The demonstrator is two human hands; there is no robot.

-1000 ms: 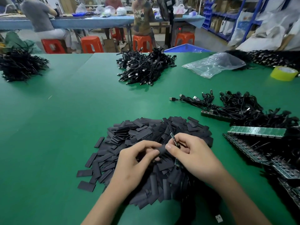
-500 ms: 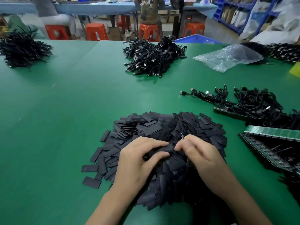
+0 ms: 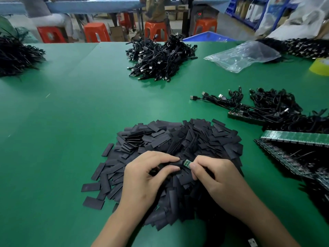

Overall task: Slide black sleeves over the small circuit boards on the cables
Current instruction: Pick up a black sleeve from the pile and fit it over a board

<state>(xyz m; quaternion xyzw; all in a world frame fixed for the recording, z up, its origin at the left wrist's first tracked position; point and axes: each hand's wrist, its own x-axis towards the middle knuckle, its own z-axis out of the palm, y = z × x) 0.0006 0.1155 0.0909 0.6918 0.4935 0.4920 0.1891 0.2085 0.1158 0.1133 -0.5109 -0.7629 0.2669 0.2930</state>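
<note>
A small green circuit board (image 3: 187, 164) sits near the middle of the table, low over the heap of sleeves (image 3: 187, 138), caught between both hands. Its left end meets the mouth of a black sleeve (image 3: 175, 164); how far it is inside I cannot tell. The left hand (image 3: 147, 177) pinches that sleeve between thumb and forefinger, the other fingers curled beneath. The right hand (image 3: 213, 177) pinches the board's right end with thumb and forefinger, the rest of its fingers folded in. The board's cable is hidden under the right hand.

The heap of flat black sleeves spreads on the green table (image 3: 71, 113) around and under both hands, with a few loose pieces at its left edge. To the right lie green board panels (image 3: 295, 138), and beyond them a tangle of black cables (image 3: 270, 107) with USB plugs. Far centre rests another cable bundle (image 3: 160, 57), and a third cable pile (image 3: 16, 56) lies far left. A clear plastic bag (image 3: 243, 56) and a yellow tape roll (image 3: 320, 67) lie far right. Beyond the table stand orange stools (image 3: 96, 32). Print on a shirt (image 3: 153, 4) back there is too blurred to read.
</note>
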